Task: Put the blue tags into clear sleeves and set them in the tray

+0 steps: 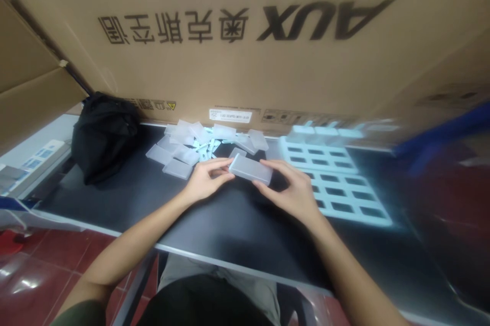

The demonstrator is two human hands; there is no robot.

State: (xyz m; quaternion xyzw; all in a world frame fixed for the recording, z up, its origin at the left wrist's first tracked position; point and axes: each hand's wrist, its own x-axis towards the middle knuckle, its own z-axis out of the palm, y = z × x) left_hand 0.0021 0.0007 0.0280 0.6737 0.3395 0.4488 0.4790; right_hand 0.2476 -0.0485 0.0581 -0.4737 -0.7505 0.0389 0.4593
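Observation:
Between my two hands, just above the black table, is a flat translucent plastic case with a light-blue end on its left. My left hand pinches that blue end between thumb and fingers. At the opposite end, my right hand grips the case with thumb and fingers. Behind them lies a loose pile of translucent cases, mixed with small light-blue plastic pieces. To the right of my right hand rests a light-blue tray with rows of rectangular slots, slightly blurred.
A black cloth bag stands at the left rear, beside a white-and-blue box. Upright light-blue cases stand at the tray's far edge. A large cardboard box walls off the back. A blue bar runs along the right.

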